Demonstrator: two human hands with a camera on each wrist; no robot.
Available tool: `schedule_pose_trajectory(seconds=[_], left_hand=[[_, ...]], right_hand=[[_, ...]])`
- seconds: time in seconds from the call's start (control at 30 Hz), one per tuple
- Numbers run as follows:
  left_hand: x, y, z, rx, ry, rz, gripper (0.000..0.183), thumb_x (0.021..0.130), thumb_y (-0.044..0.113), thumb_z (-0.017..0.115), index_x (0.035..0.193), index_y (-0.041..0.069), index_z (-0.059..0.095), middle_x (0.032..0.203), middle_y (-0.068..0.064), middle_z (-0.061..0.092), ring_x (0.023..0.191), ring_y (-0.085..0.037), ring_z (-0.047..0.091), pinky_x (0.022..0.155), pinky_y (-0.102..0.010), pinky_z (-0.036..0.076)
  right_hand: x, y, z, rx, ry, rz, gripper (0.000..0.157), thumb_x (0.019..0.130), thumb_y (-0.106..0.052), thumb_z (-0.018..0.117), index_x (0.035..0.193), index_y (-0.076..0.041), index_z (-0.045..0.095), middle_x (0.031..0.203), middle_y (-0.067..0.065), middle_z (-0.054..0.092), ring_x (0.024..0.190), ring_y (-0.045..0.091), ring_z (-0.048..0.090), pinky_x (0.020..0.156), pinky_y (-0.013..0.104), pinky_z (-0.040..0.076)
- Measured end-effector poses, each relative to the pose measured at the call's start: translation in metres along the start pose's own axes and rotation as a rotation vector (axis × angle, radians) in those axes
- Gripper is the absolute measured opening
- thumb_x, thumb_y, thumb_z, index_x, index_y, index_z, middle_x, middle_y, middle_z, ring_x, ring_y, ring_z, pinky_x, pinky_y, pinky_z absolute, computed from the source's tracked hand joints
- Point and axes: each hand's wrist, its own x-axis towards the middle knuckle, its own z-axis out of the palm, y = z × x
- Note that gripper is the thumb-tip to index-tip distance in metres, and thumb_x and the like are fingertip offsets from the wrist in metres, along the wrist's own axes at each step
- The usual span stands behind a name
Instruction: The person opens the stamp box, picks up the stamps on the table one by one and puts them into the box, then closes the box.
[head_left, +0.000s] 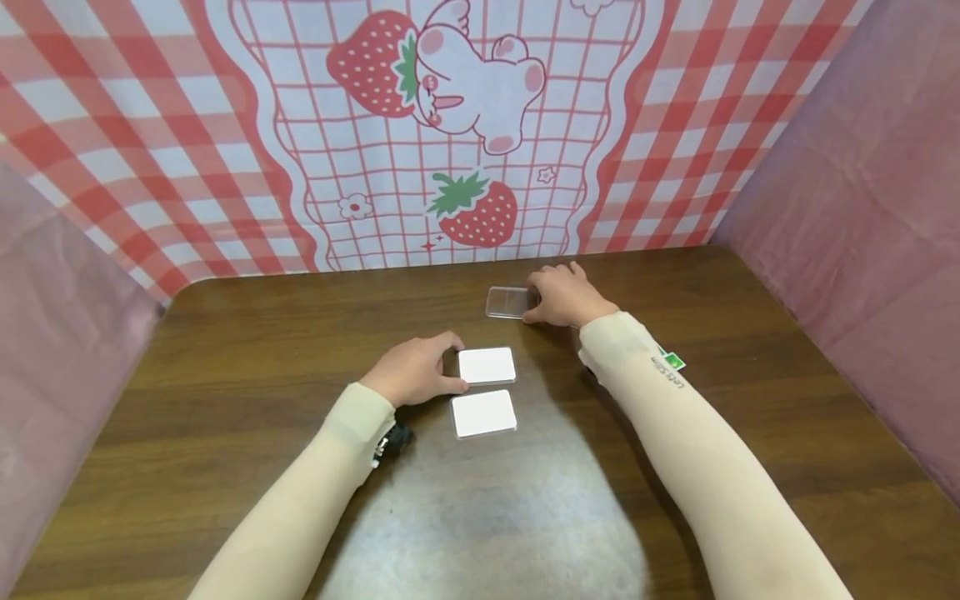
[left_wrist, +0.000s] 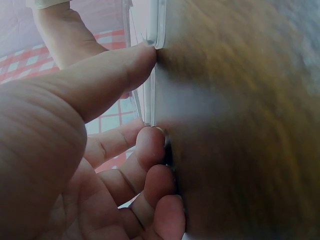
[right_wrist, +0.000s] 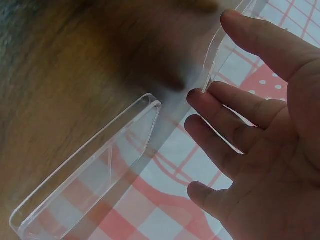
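My left hand (head_left: 412, 371) holds a white rectangular piece with a clear rim (head_left: 487, 365) by its left end, thumb and forefinger at opposite edges. A second such white piece (head_left: 484, 414) lies just nearer on the table. Farther back, my right hand (head_left: 562, 296) pinches a clear plastic case (head_left: 507, 302) at its right end; thumb and fingertips meet its edges in the right wrist view, the other fingers spread. Another clear plastic case (right_wrist: 85, 175) lies beside that hand; the right hand and forearm hide it in the head view.
The brown wooden table (head_left: 247, 358) meets a red-and-white checked cloth (head_left: 465, 167) with strawberry prints at its back edge. Pink cloth (head_left: 847, 208) hangs on both sides. A small black device (head_left: 396, 439) sits at my left wrist, and a green-and-white tag (head_left: 673, 361) shows beside my right sleeve.
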Motion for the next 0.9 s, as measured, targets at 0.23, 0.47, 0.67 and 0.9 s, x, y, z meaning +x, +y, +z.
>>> schedule_pose_trajectory(seconds=[0.23,0.47,0.67,0.9], left_hand=[[-0.002,0.001,0.000,-0.008,-0.003,-0.002,0.062,0.092,0.044,0.078,0.143,0.017,0.056,0.081,0.002,0.062,0.073,-0.017,0.057,0.070,-0.037,0.048],[-0.002,0.000,0.001,-0.015,-0.002,-0.008,0.062,0.092,0.044,0.078,0.143,0.017,0.056,0.082,0.002,0.062,0.072,-0.017,0.056,0.068,-0.036,0.047],[-0.001,0.001,0.000,-0.015,-0.001,0.002,0.062,0.091,0.043,0.079,0.143,0.017,0.056,0.081,0.002,0.062,0.071,-0.017,0.056,0.068,-0.036,0.046],[-0.001,0.001,-0.001,-0.018,-0.006,-0.002,0.062,0.092,0.043,0.078,0.143,0.017,0.056,0.082,0.002,0.062,0.072,-0.017,0.056,0.069,-0.036,0.047]], right_hand=[[-0.001,0.001,0.003,0.039,-0.008,0.019,0.055,0.089,-0.032,0.082,0.134,-0.005,0.063,0.125,0.013,0.068,0.127,0.036,0.056,0.121,0.065,0.009],[-0.008,0.003,0.000,0.062,0.023,-0.008,0.057,0.089,-0.033,0.081,0.134,-0.003,0.062,0.126,0.015,0.068,0.122,0.034,0.060,0.118,0.062,0.024],[-0.034,0.005,-0.010,0.120,0.154,-0.047,0.058,0.090,-0.030,0.081,0.138,-0.004,0.060,0.136,0.015,0.062,0.126,0.034,0.058,0.105,0.055,0.045],[-0.056,-0.001,-0.007,0.128,0.163,-0.072,0.052,0.092,-0.031,0.080,0.134,-0.006,0.064,0.132,0.014,0.064,0.121,0.030,0.061,0.099,0.055,0.049]])
